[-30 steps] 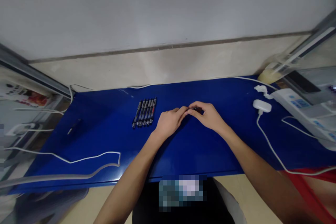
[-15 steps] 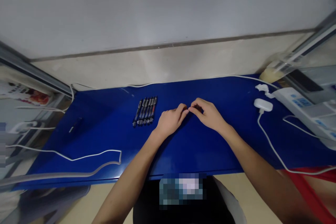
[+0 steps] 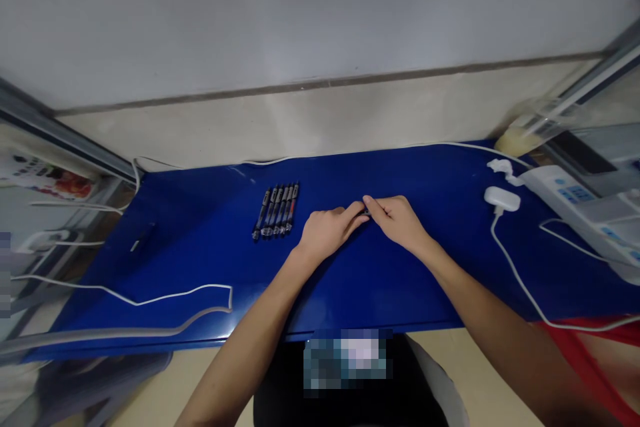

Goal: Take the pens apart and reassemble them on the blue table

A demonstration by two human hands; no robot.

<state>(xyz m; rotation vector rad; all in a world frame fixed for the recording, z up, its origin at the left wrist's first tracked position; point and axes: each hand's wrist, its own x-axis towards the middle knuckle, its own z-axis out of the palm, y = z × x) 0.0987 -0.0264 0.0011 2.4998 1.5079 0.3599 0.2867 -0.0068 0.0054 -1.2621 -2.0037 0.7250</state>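
Note:
My left hand (image 3: 327, 230) and my right hand (image 3: 397, 220) meet fingertip to fingertip at the middle of the blue table (image 3: 210, 260). Both are closed in a pinch around a small dark object (image 3: 366, 211), probably a pen or its cap, mostly hidden by the fingers. To the left of my left hand, several dark pens (image 3: 277, 210) lie side by side in a neat row on the table.
A white charger (image 3: 501, 199) with its cable lies at the right, beside a white device with blue buttons (image 3: 575, 203). A white cable (image 3: 165, 297) loops over the table's left front. A small dark item (image 3: 143, 239) lies far left. A wall rises behind.
My right hand has flattened and lowered toward the table, fingers now stretched over the dark object. My left hand has barely moved.

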